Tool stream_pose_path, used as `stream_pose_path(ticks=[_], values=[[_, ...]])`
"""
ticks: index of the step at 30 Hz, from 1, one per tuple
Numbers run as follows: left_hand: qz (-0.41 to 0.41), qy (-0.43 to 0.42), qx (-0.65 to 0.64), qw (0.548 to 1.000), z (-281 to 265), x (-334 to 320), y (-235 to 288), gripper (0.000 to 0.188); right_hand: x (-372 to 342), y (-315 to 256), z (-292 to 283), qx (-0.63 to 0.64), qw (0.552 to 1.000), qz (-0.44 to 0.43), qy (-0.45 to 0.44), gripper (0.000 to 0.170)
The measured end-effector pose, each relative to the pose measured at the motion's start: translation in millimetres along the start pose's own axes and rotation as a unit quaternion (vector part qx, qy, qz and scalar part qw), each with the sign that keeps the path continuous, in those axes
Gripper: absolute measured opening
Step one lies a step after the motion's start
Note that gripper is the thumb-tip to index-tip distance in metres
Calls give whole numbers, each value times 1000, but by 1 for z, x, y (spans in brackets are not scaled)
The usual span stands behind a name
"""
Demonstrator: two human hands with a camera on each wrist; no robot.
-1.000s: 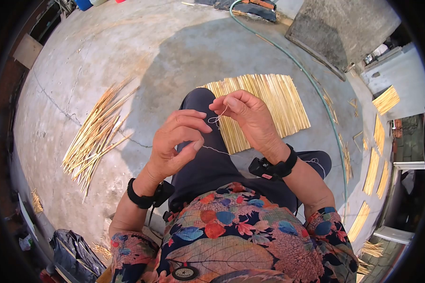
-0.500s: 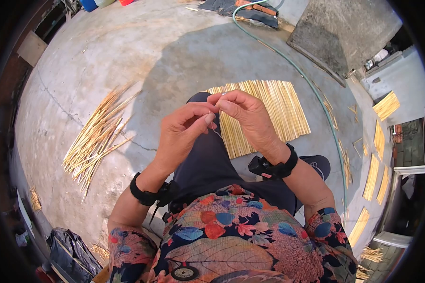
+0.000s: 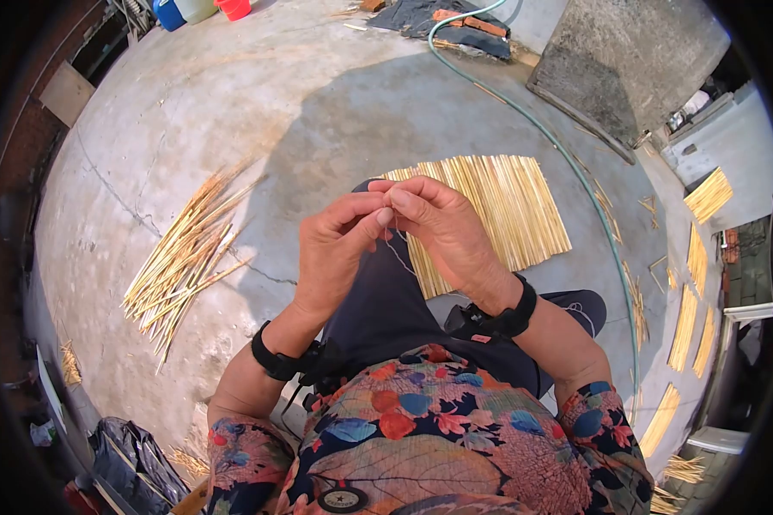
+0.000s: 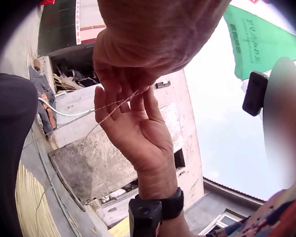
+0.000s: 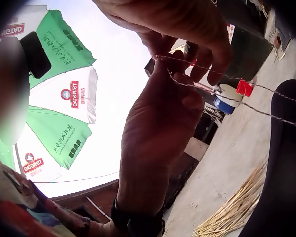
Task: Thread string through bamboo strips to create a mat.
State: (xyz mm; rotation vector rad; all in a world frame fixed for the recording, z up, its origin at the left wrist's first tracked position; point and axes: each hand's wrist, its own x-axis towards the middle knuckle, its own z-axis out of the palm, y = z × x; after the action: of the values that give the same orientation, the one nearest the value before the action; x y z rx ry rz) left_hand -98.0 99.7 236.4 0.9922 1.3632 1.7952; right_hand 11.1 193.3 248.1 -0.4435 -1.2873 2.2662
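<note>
Red "TSINGTAO" labels are printed on the white panels of a green-and-white umbrella overhead in the right wrist view; the finer characters on its green panels are too small to read with certainty. A round badge with a star sits on the flowered shirt, its lettering likewise too small. Both elbows are bent and both forearms angle inward, so the left hand and right hand meet fingertip to fingertip above the dark trousers. The fingers of each hand pinch a thin twisted string where the hands meet; from there two strands run off, and in the head view string hangs beside the thigh. A black band circles each wrist. Just beyond the hands, a mat of sticks laid side by side rests on the concrete floor. A loose heap of sticks lies well apart, off to the left.
</note>
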Motion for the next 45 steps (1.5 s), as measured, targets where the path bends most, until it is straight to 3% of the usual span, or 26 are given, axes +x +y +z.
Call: stream_pose_path(ticks=[15,19,23,25,28,30,37,40,42,45], values=[[-33,13,-91,995,-1,-2,-7,11,0,4,8,33,999,-5,12,26],[-5,33,-77,996,-2,-1,2,10,3,1,3,26,998,-3,53,28],[38,68,-30,997,-6,2,3,9,-7,2,2,-63,998,-9,-2,27],[48,75,-1,996,-7,2,3,8,-9,3,-3,-97,994,36,-24,25],[43,56,2,997,-6,0,6,8,-9,4,-2,-62,998,32,-1,21],[8,25,-62,998,-5,-2,8,9,-9,3,2,-60,998,32,2,20],[-6,35,-61,998,-3,-1,0,8,-13,-2,2,-82,996,38,24,18],[-26,19,-128,991,-2,-1,0,10,-14,-2,1,-65,996,35,39,16],[-47,38,-223,973,-2,1,2,14,-15,-3,-1,-71,996,38,44,14],[-31,80,-242,967,-10,6,-1,17,-16,-4,-3,-81,995,45,47,13]])
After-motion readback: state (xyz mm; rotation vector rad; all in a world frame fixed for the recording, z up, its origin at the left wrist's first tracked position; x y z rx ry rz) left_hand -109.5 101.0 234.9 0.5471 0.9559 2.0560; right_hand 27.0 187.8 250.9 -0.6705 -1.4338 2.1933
